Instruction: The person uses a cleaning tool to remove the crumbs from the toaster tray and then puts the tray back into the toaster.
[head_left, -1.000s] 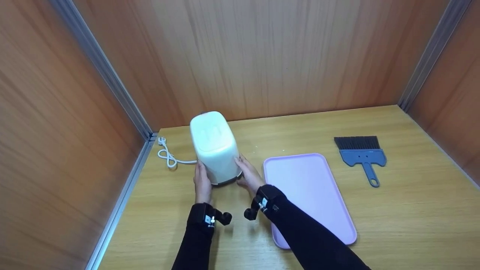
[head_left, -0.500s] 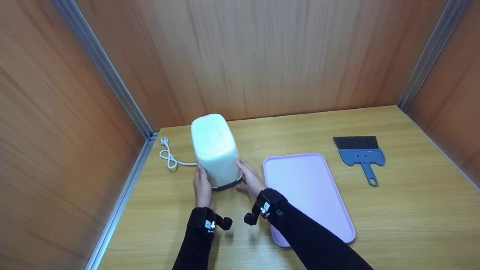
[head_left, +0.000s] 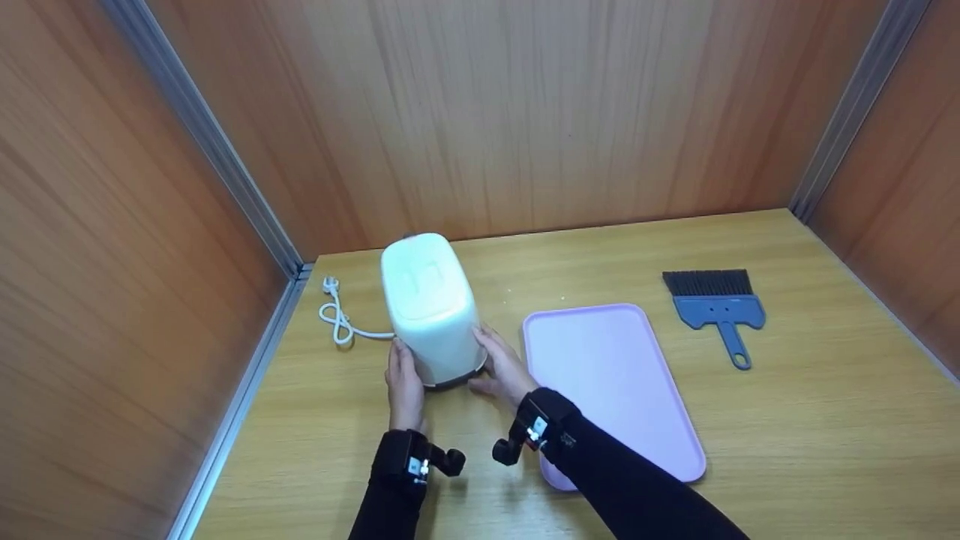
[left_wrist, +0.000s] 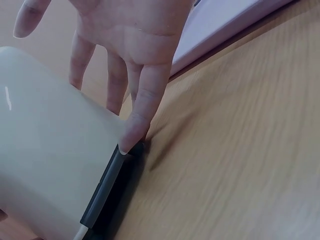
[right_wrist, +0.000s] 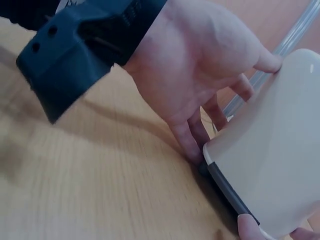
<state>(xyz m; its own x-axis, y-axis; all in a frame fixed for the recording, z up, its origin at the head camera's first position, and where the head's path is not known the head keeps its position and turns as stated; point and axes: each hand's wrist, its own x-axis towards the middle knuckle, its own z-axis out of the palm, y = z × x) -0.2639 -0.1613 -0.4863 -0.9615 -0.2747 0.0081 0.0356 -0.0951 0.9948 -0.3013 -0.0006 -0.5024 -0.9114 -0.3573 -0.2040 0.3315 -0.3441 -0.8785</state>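
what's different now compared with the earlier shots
The white appliance has moved a little toward the person, with the left grip and right grip coming back along with it. Its cord and plug were drawn the same way and slightly right. Nothing was newly taken or let go. The purple tray and blue brush stayed put.

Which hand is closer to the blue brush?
Right. The right hand touches the white appliance's right side, with the purple tray between it and the brush. The left hand touches the appliance's left side, farther away.
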